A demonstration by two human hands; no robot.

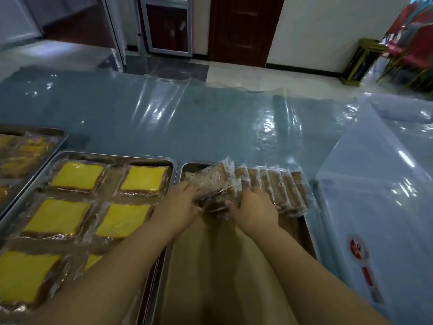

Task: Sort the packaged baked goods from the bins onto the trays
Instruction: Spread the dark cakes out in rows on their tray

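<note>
Step in hand: I read this as placing brown packets along the far end of the right tray [310,240], adding to a row that stands on edge.
Left hand: my left hand [180,205] has its fingers curled round a tilted bundle of brown packets [215,181], lifted above the tray's far left corner.
Right hand: my right hand [251,207] lies just beside that bundle, fingers reaching forward onto the standing row [281,188], thumb spread towards the bundle; I cannot tell whether it pinches anything or only steadies.
Next move: I judge the bundle has to be stood up against the row's left end while the right hand keeps the row from toppling. The wrappers look slippery.
Progress: most of the paper liner [222,254] is bare, so this tray looks barely started. The bins are out of view.
Neighbouring trays: the middle tray [173,165] holds yellow-topped packets [77,175] lying flat; a further tray [63,134] sits at far left.
Surface: the trays rest on a blue surface under wrinkled clear sheeting [187,118].
Room: a white sheeted cabinet [375,207] stands at right, a dark door [243,26] behind, and stacked red chairs [412,43] in the corner.
</note>
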